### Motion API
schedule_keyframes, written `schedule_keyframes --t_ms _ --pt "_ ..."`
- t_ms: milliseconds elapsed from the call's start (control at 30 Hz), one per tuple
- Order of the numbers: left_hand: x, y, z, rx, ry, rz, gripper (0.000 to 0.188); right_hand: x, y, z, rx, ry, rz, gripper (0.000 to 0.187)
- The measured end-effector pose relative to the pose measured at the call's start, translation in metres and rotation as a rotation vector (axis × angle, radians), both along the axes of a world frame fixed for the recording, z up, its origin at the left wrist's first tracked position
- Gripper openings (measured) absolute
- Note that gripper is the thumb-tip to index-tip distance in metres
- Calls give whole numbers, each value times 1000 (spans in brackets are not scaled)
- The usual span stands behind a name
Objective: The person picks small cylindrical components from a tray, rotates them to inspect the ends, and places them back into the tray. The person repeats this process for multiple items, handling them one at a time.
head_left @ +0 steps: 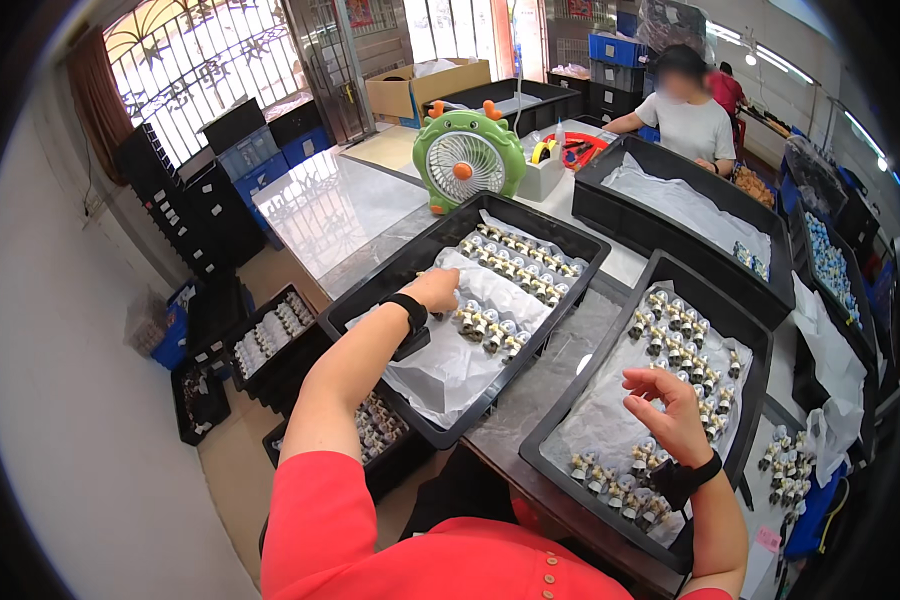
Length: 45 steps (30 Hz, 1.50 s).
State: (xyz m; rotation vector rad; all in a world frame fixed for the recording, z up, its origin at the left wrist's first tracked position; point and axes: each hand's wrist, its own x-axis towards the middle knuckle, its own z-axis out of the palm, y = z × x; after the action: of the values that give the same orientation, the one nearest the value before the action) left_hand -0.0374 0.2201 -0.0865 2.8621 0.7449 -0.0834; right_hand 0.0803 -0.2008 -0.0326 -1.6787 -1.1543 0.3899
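My left hand (435, 289) reaches into a black tray (425, 432) lined with white paper. Its fingers are drawn together, pointing down at the left end of a short row of small figurines (485, 328); whatever they hold is hidden. Farther back in the same tray, longer rows of the figurines (520, 268) stand on the paper. Above a second black tray (545, 455), to the right, hovers my right hand (673, 412), its thumb and curved fingers apart with nothing between them. Groups of similar figurines (678, 340), with pale tops and dark bases, fill parts of this tray.
A green fan (467, 158) stands behind the left tray. Another paper-lined tray (660, 215) lies beyond, with a co-worker (685, 120) seated behind it. More figurines (788, 465) rest on the right. Stacked trays (270, 335) stand on the floor at left.
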Motion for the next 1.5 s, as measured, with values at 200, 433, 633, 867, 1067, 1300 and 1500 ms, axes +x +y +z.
schedule_keyframes --t_ms 200,433,633,867,1067,1300,1500 --pt "0 0 0 -136 -167 48 29 1 -1 -2 -24 37 9 30" --pt "-18 44 -11 157 -126 251 22 0 0 -1 -52 39 17 30" --pt "-18 40 -14 -41 39 272 26 0 0 -1 -78 25 20 30" --pt "-14 35 -9 -101 -97 228 24 2 -1 -2 -96 24 19 30" --pt "-22 36 4 -271 -203 359 15 2 -1 -3 -102 18 4 30" --pt "-41 39 18 -138 99 236 49 2 -2 -3 -129 15 6 30" --pt "-50 23 23 -74 472 173 93 3 -4 -2 -126 28 6 30"
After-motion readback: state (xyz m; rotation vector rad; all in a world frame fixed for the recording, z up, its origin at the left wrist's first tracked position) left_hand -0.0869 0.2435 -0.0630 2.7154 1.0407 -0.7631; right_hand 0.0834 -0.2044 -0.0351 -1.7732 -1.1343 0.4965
